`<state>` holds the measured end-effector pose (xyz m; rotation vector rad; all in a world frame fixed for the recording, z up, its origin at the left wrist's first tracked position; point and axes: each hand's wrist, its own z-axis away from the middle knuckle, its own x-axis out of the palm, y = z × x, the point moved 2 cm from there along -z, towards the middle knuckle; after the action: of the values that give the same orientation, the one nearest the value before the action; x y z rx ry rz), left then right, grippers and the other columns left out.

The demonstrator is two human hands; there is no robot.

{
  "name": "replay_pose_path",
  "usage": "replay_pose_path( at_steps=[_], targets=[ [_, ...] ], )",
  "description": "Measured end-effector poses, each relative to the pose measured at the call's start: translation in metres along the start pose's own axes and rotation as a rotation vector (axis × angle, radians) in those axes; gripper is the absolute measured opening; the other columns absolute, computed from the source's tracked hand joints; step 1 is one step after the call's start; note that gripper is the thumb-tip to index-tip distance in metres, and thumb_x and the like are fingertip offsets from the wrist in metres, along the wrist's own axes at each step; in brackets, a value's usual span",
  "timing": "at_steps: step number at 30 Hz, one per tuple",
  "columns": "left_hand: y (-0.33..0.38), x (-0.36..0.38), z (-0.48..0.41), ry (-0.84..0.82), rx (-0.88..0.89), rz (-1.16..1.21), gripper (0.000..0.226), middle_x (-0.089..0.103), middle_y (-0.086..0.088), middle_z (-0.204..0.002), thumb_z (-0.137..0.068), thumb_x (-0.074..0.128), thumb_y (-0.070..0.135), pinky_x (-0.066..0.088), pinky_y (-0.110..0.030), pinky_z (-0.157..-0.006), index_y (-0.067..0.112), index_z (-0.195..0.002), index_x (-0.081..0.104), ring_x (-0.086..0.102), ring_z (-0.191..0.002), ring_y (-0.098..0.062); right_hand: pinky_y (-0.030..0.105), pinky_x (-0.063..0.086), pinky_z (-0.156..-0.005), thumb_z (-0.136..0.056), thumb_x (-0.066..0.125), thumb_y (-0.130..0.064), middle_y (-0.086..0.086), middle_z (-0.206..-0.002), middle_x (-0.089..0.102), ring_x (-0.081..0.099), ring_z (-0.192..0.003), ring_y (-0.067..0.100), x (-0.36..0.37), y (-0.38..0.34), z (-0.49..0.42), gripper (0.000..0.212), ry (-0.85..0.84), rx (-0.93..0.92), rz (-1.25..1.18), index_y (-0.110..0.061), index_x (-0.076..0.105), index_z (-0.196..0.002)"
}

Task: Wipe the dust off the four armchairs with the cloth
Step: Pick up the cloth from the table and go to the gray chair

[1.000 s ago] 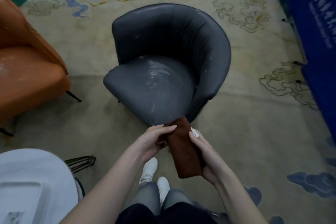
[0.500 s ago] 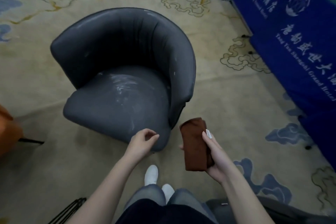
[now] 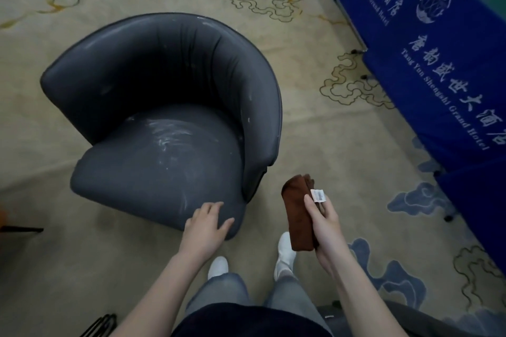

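A blue banner lay far right on the carpet. The left hand, curled a moment before, now rested spread on the grey armchair; the right hand gripped the brown cloth.

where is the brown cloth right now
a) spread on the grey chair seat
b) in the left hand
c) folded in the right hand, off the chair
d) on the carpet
c: the right hand grips the folded cloth beside the grey armchair, while the left hand rests on the seat's front edge.
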<state>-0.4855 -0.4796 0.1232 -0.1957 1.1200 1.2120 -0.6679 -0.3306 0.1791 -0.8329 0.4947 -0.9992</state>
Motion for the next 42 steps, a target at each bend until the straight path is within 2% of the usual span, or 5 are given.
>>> replay_pose_path(
  at_steps=[14,23,28,37,42],
  targets=[
    [0.150,0.024,-0.081,0.038,-0.119,0.024,0.059,0.035,-0.003,-0.152,-0.102,0.040,0.048,0.031,-0.037,-0.108,0.016,-0.151,0.030,0.035,-0.138,-0.024,0.029,0.050,-0.079,-0.097,0.061,-0.017,0.002,-0.097,0.070,0.065,-0.086,0.013,-0.079,-0.098,-0.131,0.009,-0.175,-0.180,0.291,-0.025,0.065,-0.098],
    [0.196,0.035,-0.108,0.157,-0.257,0.095,0.067,0.023,-0.004,-0.162,-0.102,0.039,0.050,0.022,-0.038,-0.118,0.015,-0.156,0.021,0.020,-0.149,-0.021,0.041,0.052,-0.085,-0.097,0.061,-0.023,0.013,-0.102,0.069,0.065,-0.090,0.021,-0.098,-0.140,-0.194,0.004,-0.319,-0.238,0.458,-0.025,0.065,-0.096],
    [0.196,0.032,-0.124,0.192,-0.347,0.141,0.068,0.022,-0.005,-0.162,-0.102,0.040,0.050,0.023,-0.039,-0.117,0.014,-0.156,0.020,0.020,-0.149,-0.022,0.033,0.049,-0.082,-0.097,0.061,-0.020,0.003,-0.096,0.070,0.064,-0.088,0.015,-0.082,-0.160,-0.224,0.005,-0.394,-0.268,0.482,-0.023,0.065,-0.099],
    [0.191,0.016,-0.188,0.254,-0.480,0.244,0.071,0.025,-0.005,-0.161,-0.100,0.042,0.052,0.026,-0.039,-0.116,0.012,-0.156,0.021,0.023,-0.147,-0.023,0.037,0.050,-0.088,-0.096,0.062,-0.026,-0.006,-0.094,0.071,0.066,-0.095,0.017,-0.007,-0.193,-0.294,0.007,-0.569,-0.339,0.686,-0.032,0.064,-0.095],
    [0.186,0.010,-0.211,0.249,-0.587,0.303,0.076,0.025,-0.005,-0.161,-0.098,0.044,0.056,0.027,-0.038,-0.116,0.012,-0.155,0.019,0.024,-0.147,-0.022,0.037,0.051,-0.082,-0.095,0.062,-0.026,-0.008,-0.087,0.070,0.065,-0.085,0.012,0.038,-0.208,-0.323,0.010,-0.688,-0.415,0.865,-0.035,0.062,-0.092]
  ],
)
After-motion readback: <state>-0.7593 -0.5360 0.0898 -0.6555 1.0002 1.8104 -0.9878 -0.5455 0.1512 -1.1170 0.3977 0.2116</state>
